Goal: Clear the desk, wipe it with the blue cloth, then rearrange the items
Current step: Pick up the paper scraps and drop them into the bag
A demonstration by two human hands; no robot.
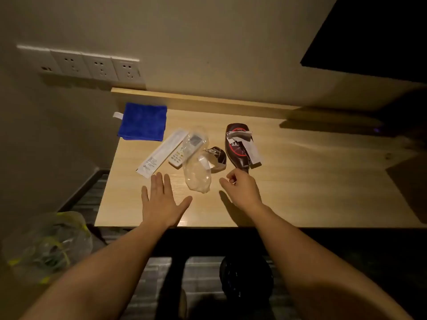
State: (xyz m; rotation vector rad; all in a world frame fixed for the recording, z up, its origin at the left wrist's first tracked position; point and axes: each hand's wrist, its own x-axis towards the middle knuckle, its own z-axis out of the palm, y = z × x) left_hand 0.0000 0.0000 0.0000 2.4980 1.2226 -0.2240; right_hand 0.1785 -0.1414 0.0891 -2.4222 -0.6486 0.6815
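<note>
Wooden desk [300,181] against a beige wall [208,42] with sockets [99,68]

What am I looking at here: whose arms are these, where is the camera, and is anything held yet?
No machine here: these are a person's two bare arms, seen by one wide-angle camera worn on the head, looking down at a wooden desk. The left hand is flat and open, holding nothing. The right hand is curled at the neck of a dark bottle lying on its side; whether it grips it I cannot tell. Also on the desk: a folded blue cloth at the back left, a long white sealed packet, a remote control inside a clear plastic bag, and a small dark wrapper.
</note>
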